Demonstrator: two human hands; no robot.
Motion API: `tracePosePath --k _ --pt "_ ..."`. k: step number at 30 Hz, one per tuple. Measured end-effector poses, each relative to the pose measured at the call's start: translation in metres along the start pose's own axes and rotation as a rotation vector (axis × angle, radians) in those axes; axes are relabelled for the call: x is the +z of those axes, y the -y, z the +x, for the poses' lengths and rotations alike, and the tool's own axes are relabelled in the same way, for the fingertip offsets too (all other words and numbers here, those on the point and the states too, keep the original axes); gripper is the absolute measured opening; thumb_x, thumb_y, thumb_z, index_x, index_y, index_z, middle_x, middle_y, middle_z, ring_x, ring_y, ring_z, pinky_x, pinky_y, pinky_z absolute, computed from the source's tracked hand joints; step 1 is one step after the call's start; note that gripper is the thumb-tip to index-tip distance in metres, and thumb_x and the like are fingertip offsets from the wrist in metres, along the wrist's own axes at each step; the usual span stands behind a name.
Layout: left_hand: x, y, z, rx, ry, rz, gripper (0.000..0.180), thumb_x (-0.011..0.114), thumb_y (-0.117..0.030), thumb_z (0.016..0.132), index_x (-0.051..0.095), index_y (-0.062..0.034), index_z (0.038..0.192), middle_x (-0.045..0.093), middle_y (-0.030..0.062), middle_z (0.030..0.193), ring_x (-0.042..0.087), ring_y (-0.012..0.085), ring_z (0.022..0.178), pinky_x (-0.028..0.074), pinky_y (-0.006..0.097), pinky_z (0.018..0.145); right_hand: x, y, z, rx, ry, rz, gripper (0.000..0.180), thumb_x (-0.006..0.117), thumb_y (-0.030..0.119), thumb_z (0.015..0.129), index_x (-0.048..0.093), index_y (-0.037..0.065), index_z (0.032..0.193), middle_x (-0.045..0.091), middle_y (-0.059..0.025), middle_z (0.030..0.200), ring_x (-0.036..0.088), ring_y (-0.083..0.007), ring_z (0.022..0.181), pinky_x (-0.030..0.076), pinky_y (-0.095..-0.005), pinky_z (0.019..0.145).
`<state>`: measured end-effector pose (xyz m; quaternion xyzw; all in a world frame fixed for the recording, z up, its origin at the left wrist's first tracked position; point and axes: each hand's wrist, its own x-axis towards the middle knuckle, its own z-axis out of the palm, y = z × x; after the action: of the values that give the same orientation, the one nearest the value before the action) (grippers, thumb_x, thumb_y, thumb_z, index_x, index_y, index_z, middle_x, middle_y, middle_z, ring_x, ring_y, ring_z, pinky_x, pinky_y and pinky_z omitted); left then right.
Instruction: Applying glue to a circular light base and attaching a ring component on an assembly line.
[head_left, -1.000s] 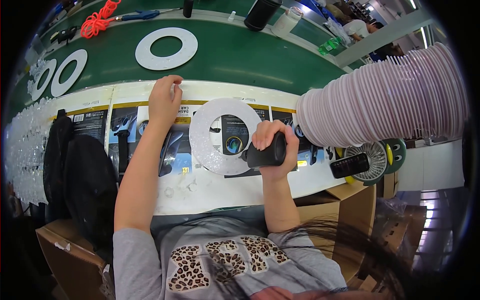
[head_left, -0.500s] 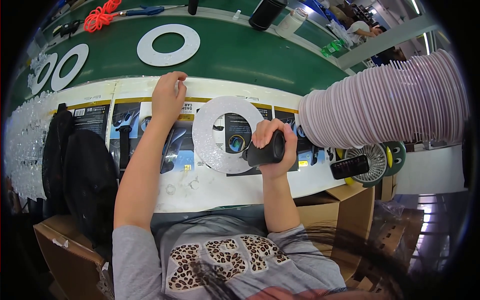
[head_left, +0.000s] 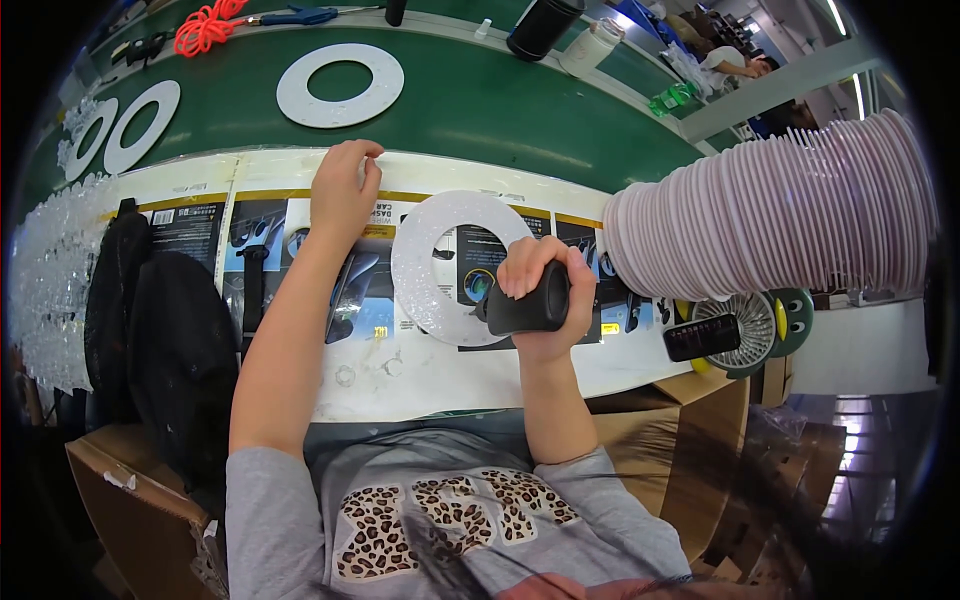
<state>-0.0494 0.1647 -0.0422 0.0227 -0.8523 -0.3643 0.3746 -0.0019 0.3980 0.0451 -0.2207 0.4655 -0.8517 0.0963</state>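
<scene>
My right hand (head_left: 545,295) is closed around a black handheld tool (head_left: 540,303) with a thick rounded end. The tool sits over the right rim of a white flat ring (head_left: 425,285), and its working end is hidden. That ring lies on a printed sheet (head_left: 365,300). To the left of the ring, my left hand (head_left: 345,190) hovers over the sheet's far part with fingers curled and thumb bent; anything in it is hidden or too small to tell. Two small clear pieces (head_left: 393,366) lie near the sheet's front edge.
A long stack of white rings (head_left: 770,215) lies at right, beside a fan (head_left: 745,330) and a phone (head_left: 702,338). More rings (head_left: 340,86) rest on the green bench (head_left: 470,115). Clear plastic pieces (head_left: 55,290) and black fabric (head_left: 180,350) are at left. Cardboard boxes (head_left: 130,500) stand below.
The view has shifted slightly. My hands, the tool and the ring stay almost in the same places relative to one another.
</scene>
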Motion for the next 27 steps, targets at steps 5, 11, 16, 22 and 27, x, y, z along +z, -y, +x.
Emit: tracePosePath --k 5,11,16,22,27 --pt "0.001 -0.004 0.002 0.005 0.003 0.005 0.011 0.054 -0.003 0.081 0.061 -0.0028 0.090 0.061 0.0115 0.087 0.058 0.0292 0.087 0.047 0.038 0.076 -0.004 -0.001 0.001 0.020 0.003 -0.016 0.043 0.028 0.032 0.095 0.045 0.006 0.065 0.043 -0.0056 0.060 0.041 -0.0135 0.059 0.036 -0.0262 0.060" --pt "-0.002 0.001 0.000 -0.005 0.003 0.002 0.011 0.054 -0.003 0.082 0.061 -0.0025 0.090 0.061 0.0118 0.087 0.058 0.0292 0.087 0.047 0.038 0.076 -0.002 -0.007 0.002 0.044 0.001 -0.022 0.043 0.028 0.033 0.095 0.045 0.006 0.065 0.043 -0.0055 0.060 0.041 -0.0135 0.059 0.036 -0.0263 0.060" --pt "-0.001 -0.001 0.001 0.005 0.004 0.008 0.010 0.054 -0.003 0.081 0.061 -0.0026 0.089 0.061 0.0119 0.086 0.058 0.0291 0.086 0.047 0.038 0.076 -0.004 -0.007 0.001 0.049 0.008 -0.009 0.042 0.028 0.032 0.095 0.045 0.006 0.067 0.042 -0.0057 0.061 0.041 -0.0137 0.061 0.036 -0.0265 0.060" --pt "-0.001 -0.001 0.001 0.010 0.002 0.004 0.010 0.054 -0.003 0.082 0.060 -0.0026 0.089 0.061 0.0115 0.086 0.058 0.0289 0.086 0.047 0.038 0.075 -0.001 0.003 -0.001 -0.008 -0.044 0.064 0.040 0.028 0.030 0.094 0.043 0.006 0.066 0.042 -0.0058 0.061 0.041 -0.0150 0.061 0.036 -0.0276 0.061" --pt "-0.002 0.001 0.000 0.011 0.000 0.003 0.009 0.054 -0.003 0.082 0.060 -0.0027 0.088 0.061 0.0111 0.085 0.058 0.0288 0.086 0.047 0.038 0.075 0.000 0.010 -0.015 0.005 0.018 0.041 0.041 0.027 0.030 0.095 0.043 0.006 0.065 0.042 -0.0059 0.061 0.041 -0.0158 0.061 0.037 -0.0283 0.060"
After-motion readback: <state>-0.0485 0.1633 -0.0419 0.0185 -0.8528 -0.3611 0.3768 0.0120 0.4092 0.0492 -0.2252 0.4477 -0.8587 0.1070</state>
